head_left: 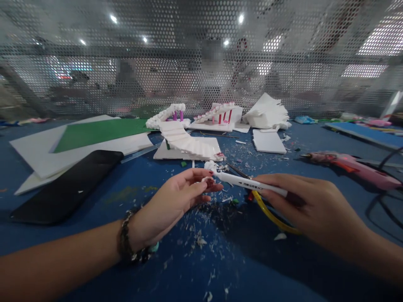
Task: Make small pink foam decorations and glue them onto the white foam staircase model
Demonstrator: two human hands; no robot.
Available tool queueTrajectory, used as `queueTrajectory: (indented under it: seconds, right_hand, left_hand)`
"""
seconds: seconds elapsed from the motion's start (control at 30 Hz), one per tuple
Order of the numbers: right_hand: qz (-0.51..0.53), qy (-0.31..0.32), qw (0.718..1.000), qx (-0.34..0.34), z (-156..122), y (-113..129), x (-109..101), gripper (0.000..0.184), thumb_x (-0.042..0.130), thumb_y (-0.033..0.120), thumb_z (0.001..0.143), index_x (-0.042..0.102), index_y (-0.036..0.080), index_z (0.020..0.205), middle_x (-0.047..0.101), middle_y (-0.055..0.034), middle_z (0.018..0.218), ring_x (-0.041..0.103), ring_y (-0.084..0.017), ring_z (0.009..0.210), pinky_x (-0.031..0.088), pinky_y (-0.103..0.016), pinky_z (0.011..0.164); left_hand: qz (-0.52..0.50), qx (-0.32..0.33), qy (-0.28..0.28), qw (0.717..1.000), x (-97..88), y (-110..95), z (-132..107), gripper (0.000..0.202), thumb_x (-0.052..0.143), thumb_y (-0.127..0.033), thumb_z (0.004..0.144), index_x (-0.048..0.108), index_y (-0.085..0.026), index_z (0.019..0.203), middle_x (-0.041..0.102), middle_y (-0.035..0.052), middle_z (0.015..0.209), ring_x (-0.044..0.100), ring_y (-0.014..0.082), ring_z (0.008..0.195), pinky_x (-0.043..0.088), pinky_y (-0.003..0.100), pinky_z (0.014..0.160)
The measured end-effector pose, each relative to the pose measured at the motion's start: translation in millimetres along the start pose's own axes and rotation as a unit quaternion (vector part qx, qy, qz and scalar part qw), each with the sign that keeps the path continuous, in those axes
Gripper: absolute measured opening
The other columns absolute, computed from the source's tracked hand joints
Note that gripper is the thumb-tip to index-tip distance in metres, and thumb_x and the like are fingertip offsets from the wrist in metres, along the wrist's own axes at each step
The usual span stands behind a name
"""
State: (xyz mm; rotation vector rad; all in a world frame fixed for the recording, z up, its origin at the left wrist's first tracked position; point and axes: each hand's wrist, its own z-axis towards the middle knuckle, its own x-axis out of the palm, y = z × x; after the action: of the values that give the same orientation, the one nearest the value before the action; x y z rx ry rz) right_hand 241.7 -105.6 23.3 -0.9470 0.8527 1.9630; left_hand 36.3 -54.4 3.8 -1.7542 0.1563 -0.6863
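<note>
My right hand (302, 201) is closed around a white pen-shaped tool (248, 183) that points left across the blue table (220, 260). A yellow tube or cord (270, 216) curves under that hand. My left hand (179, 199) is palm up with fingers pinched on a small white foam bit (208, 179) right at the tool's tip. A beaded bracelet (129, 243) sits on my left wrist. Just beyond the hands stands a white foam staircase model (189, 144).
White foam crumbs litter the table. A black sheet (66, 188) and white boards with a green sheet (94, 132) lie at left. More foam stair models (217, 115), stacked foam pieces (267, 113) and a pink glue gun (352, 165) with its cable are behind and right. Perforated metal screen at the back.
</note>
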Motion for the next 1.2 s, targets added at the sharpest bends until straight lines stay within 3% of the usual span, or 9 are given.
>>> queueTrajectory:
  seconds: [0.2,0.43,1.2]
  right_hand:
    - [0.013,-0.002,1.000,0.019,-0.9,1.2,-1.5,0.018,0.045,0.025,0.079,0.061,0.018,0.084,0.064,0.0005,0.063,0.047,-0.006,0.040,0.036,-0.018,0.039]
    - [0.028,-0.006,0.999,0.021,1.7,3.9,-3.7,0.018,0.045,0.025,0.079,0.061,0.017,0.080,0.060,0.0024,0.055,0.043,-0.005,0.036,0.032,-0.016,0.035]
    - [0.006,-0.008,1.000,-0.004,0.1,4.0,-5.1,0.018,0.046,0.024,0.077,0.062,0.017,0.083,0.062,0.0001,0.058,0.040,-0.006,0.033,0.031,-0.019,0.031]
  left_hand:
    - [0.034,0.009,-0.006,0.999,1.4,0.0,-0.1,0.009,0.056,-0.016,0.075,0.062,-0.019,0.081,0.060,-0.0031,0.072,0.048,0.0025,0.055,0.038,0.015,0.057]
    - [0.004,0.014,0.014,1.000,0.5,0.6,-0.5,0.013,0.054,-0.016,0.077,0.064,-0.021,0.082,0.064,-0.0020,0.080,0.056,0.0059,0.074,0.042,0.013,0.064]
    - [-0.041,0.026,-0.024,0.999,3.9,-1.3,0.0,0.008,0.056,-0.010,0.074,0.063,-0.015,0.076,0.062,0.0006,0.072,0.056,0.0073,0.066,0.045,0.015,0.059]
